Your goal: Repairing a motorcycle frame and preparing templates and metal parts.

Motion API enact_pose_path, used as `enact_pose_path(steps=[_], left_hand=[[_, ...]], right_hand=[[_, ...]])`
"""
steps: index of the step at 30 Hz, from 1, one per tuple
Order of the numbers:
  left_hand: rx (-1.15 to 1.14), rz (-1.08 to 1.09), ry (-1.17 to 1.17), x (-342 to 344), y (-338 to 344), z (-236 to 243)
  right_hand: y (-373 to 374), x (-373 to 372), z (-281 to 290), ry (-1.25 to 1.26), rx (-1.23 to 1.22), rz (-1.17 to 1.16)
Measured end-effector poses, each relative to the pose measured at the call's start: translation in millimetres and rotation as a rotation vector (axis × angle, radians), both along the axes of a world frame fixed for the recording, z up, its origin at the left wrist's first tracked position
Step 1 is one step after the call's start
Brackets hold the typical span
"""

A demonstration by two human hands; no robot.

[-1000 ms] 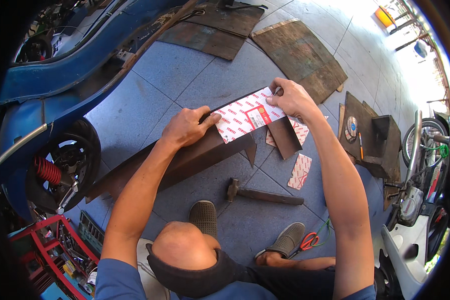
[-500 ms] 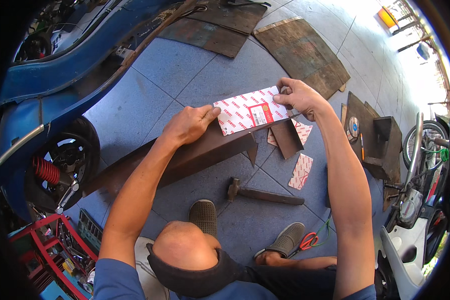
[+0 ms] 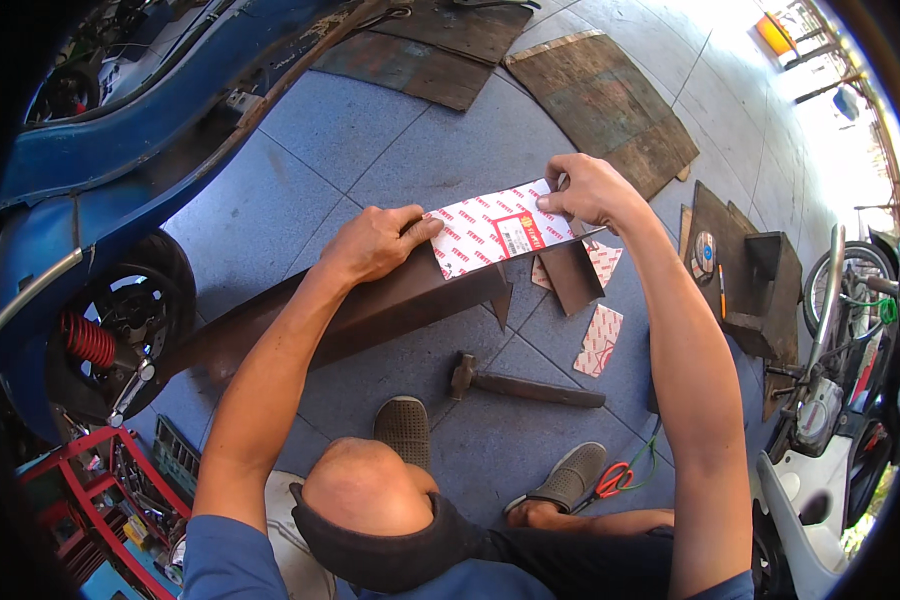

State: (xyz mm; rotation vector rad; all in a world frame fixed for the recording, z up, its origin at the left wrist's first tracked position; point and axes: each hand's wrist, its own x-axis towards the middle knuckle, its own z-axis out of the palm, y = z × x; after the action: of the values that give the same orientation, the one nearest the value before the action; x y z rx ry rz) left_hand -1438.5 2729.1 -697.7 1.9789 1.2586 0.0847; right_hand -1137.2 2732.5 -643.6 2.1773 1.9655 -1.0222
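Observation:
A white card sheet (image 3: 485, 232) printed in red lies along the top of a long, dark brown metal channel (image 3: 370, 312). My left hand (image 3: 378, 243) is closed at the sheet's left end, thumb against its edge and fingers curled over the channel's far edge. At the right end, my right hand (image 3: 585, 190) pinches the card between thumb and fingers. Below my right hand, a short bent metal piece (image 3: 572, 277) rests on another printed card piece (image 3: 604, 262). A smaller card cutout (image 3: 599, 341) lies nearer to me on the tiles.
A hammer (image 3: 530, 388) and red-handled scissors (image 3: 613, 480) lie near my feet. At left stand a blue vehicle body (image 3: 140, 150) and a red tool rack (image 3: 90, 480). Dark wooden boards (image 3: 605, 110) lie ahead; a metal box piece (image 3: 763, 295) sits at right, beside a motorcycle (image 3: 820, 420).
The card has shifted slightly left and now sits flatter along the channel. Both hands have moved a little with it and keep their hold.

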Motion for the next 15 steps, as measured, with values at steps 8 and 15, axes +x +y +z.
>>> enact_pose_path(steps=[8,15], left_hand=[[0.027,0.046,-0.044,-2.0,2.9,-6.7],[-0.005,0.055,-0.024,-0.2,-1.9,1.0]], right_hand=[[-0.1,-8.9,-2.0,-0.056,0.089,-0.045],[-7.6,-13.4,10.8,-0.005,0.006,-0.086]])
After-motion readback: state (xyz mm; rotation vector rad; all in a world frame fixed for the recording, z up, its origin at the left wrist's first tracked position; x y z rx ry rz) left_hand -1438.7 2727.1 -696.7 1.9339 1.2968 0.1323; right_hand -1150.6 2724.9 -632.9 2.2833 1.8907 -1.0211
